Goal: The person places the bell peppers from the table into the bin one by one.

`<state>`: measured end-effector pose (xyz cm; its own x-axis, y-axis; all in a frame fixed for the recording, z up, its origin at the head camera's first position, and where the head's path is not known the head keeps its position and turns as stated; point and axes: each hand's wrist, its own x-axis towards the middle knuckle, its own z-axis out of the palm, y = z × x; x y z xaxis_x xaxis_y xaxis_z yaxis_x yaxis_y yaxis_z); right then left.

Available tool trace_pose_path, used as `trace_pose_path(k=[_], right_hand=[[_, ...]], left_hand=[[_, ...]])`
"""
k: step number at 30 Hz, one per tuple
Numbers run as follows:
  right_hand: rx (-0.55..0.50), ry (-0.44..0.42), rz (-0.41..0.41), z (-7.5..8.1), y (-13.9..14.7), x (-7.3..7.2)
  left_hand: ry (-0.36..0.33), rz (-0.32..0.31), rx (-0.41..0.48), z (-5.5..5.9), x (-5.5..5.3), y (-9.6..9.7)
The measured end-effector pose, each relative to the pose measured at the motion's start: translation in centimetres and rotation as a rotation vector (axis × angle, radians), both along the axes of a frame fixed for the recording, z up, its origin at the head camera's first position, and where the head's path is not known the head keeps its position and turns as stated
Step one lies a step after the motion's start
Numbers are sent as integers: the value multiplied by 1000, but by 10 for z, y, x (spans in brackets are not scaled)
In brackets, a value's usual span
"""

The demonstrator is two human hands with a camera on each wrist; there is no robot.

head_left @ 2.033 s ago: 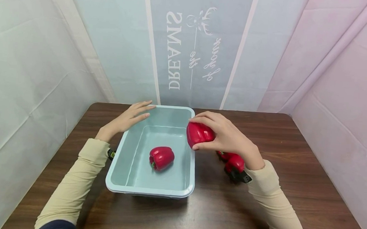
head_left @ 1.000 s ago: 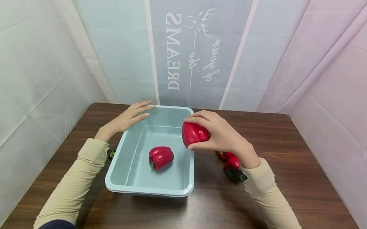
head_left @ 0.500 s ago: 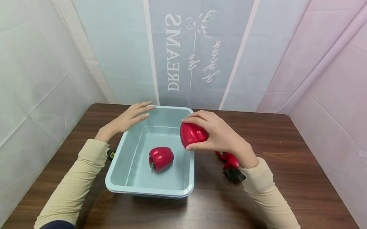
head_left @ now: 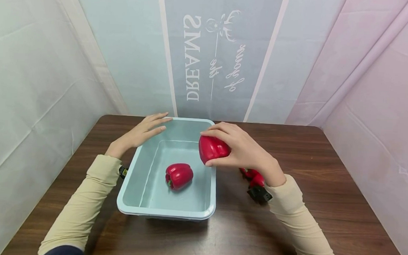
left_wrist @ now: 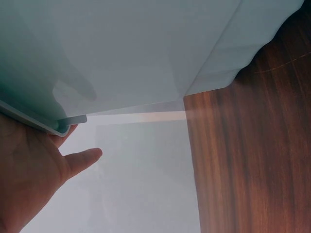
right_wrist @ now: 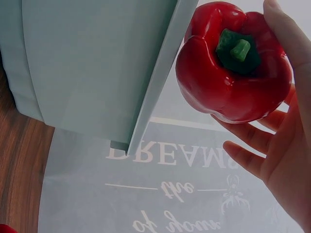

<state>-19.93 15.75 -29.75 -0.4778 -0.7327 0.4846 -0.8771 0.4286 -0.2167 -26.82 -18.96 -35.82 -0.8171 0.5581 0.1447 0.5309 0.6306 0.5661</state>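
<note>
My right hand [head_left: 239,146] grips a red bell pepper [head_left: 213,149] over the right rim of a light blue plastic basin [head_left: 166,213]. The right wrist view shows this pepper [right_wrist: 235,65] with its green stem facing the camera, fingers and thumb around it. Inside the basin a second red bell pepper [head_left: 179,176] lies on its side. My left hand [head_left: 139,133] rests at the basin's far left rim, fingers straight. In the left wrist view the left hand [left_wrist: 34,170] lies against the rim, thumb stretched out.
More red peppers [head_left: 256,178] lie on the dark wooden table [head_left: 309,164] to the right of the basin, partly hidden by my right wrist and its black camera [head_left: 260,194]. Pale cloth [head_left: 214,58] with lettering hangs behind the table.
My right hand has moved slightly left with the bell pepper, bringing it further over the basin's rim. The left hand and the pepper in the basin have stayed put.
</note>
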Motion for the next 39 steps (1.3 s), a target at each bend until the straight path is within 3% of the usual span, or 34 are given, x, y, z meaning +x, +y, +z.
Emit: trace_pose_path(k=[27,39], right_hand=[[-1,48,7,-6,-11,9],[0,43,-8,-7,-15,8]], left_hand=[[24,4,-1,-4,9,-1],[22,6,2,-5,8,-1]])
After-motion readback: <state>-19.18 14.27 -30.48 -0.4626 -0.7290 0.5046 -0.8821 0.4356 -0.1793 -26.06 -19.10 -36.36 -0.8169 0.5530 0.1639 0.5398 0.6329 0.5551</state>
